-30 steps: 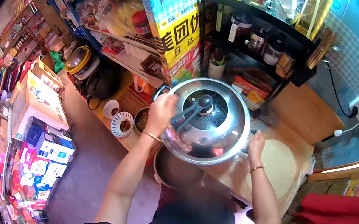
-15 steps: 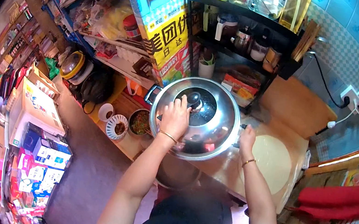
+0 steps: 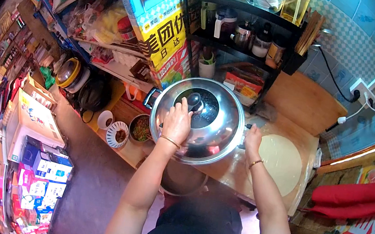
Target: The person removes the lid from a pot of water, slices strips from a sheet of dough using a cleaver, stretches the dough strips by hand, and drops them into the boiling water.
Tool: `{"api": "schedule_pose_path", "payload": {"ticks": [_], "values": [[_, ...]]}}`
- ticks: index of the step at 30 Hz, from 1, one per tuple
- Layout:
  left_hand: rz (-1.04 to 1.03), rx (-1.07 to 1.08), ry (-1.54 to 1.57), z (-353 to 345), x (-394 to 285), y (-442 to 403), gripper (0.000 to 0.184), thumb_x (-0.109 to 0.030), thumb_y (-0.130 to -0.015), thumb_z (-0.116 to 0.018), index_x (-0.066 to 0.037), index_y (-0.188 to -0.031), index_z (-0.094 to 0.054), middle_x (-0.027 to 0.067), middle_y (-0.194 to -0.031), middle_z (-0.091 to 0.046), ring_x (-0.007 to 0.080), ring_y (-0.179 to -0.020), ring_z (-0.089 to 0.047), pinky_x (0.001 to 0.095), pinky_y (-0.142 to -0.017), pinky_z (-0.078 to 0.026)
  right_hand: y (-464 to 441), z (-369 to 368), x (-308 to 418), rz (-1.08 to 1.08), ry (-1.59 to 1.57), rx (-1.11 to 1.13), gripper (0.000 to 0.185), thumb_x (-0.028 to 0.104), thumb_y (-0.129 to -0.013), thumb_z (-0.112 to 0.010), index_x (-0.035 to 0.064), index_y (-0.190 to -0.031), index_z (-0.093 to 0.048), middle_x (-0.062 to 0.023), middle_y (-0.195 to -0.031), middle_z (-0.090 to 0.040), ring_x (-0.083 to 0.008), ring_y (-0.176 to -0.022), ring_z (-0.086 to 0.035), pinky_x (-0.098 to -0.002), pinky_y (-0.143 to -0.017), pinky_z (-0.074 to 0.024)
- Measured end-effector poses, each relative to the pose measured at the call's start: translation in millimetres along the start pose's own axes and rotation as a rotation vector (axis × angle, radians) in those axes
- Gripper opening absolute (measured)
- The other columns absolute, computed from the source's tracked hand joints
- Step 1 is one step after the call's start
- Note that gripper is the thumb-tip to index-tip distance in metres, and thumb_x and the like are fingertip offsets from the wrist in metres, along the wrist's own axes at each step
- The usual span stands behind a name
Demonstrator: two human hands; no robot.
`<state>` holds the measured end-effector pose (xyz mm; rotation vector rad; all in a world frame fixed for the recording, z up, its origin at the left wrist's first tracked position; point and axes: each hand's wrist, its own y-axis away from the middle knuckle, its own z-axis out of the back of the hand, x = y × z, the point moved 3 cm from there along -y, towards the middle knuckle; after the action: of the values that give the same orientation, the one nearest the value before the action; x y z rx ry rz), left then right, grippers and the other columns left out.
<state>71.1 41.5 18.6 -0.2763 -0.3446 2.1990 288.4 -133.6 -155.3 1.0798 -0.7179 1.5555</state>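
A large round steel wok lid (image 3: 224, 132) with a dark glass centre and black knob (image 3: 193, 99) covers a wide pan. My left hand (image 3: 177, 124) lies over the lid, fingers bent against the knob. A small dark piece sticks out beside that hand, and I cannot make out what it is. On the right, my right hand (image 3: 253, 139) is closed around the pan's dark side handle (image 3: 247, 126). The opposite black handle (image 3: 150, 97) is free. Next to my right forearm lies a thin round sheet of dough (image 3: 282, 162) on the board.
Left of the pan stand a bowl of chopped filling (image 3: 140, 127), a striped white bowl (image 3: 117, 134) and a small cup (image 3: 105, 119). A black rack (image 3: 236, 49) with jars rises behind. Red cloth (image 3: 355, 195) lies at right; a metal basin (image 3: 183, 179) is below the pan.
The whole view has shifted, so the pan and counter sit slightly further left. Both hands keep their places on the lid and the side handle.
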Motion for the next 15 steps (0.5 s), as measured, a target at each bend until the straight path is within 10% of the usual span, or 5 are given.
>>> {"api": "schedule_pose_path", "payload": {"ticks": [2, 8, 12, 15], "values": [[0.000, 0.002, 0.024, 0.5, 0.4, 1.2, 0.048, -0.024, -0.083, -0.051, 0.005, -0.119, -0.039, 0.0143, -0.086, -0.052, 0.0267, -0.078, -0.054, 0.0357, -0.068, -0.045, -7.5, -5.6, -10.5, 0.122, -0.050, -0.062, 0.039, 0.033, -0.092, -0.036, 0.0018, -0.077, -0.052, -0.0057, -0.052, -0.049, -0.0149, -0.042, -0.046, -0.0299, -0.040, -0.0378], [0.027, -0.008, 0.036, 4.7, -2.9, 2.8, 0.048, -0.024, -0.083, -0.051, 0.005, -0.119, -0.039, 0.0145, -0.085, -0.051, 0.0273, -0.078, -0.053, 0.0362, -0.069, -0.045, -12.4, -6.9, -17.3, 0.130, 0.021, -0.102, 0.039, 0.033, -0.092, -0.036, 0.0016, -0.073, -0.051, -0.0044, -0.050, -0.047, -0.0141, -0.040, -0.046, -0.0298, -0.038, -0.0369], [0.017, -0.050, 0.044, 0.7, -1.1, 4.9, 0.049, -0.024, -0.082, -0.051, 0.007, -0.119, -0.039, 0.0148, -0.085, -0.051, 0.0276, -0.079, -0.053, 0.0364, -0.069, -0.045, -7.6, -4.2, -10.8, 0.111, -0.034, -0.062, 0.040, 0.033, -0.092, -0.036, 0.0016, -0.072, -0.050, -0.0041, -0.049, -0.047, -0.0140, -0.040, -0.046, -0.0298, -0.038, -0.0373], [0.017, -0.061, 0.045, -0.6, -1.0, 4.2, 0.050, -0.023, -0.082, -0.051, 0.007, -0.119, -0.039, 0.0151, -0.084, -0.050, 0.0279, -0.079, -0.052, 0.0365, -0.069, -0.045, -1.2, 0.5, -0.2, -0.037, -0.037, 0.009, 0.042, 0.030, -0.090, -0.034, -0.0053, -0.083, -0.055, -0.0257, -0.079, -0.057, -0.0394, -0.078, -0.055, -0.0439, -0.069, -0.0403]]}}
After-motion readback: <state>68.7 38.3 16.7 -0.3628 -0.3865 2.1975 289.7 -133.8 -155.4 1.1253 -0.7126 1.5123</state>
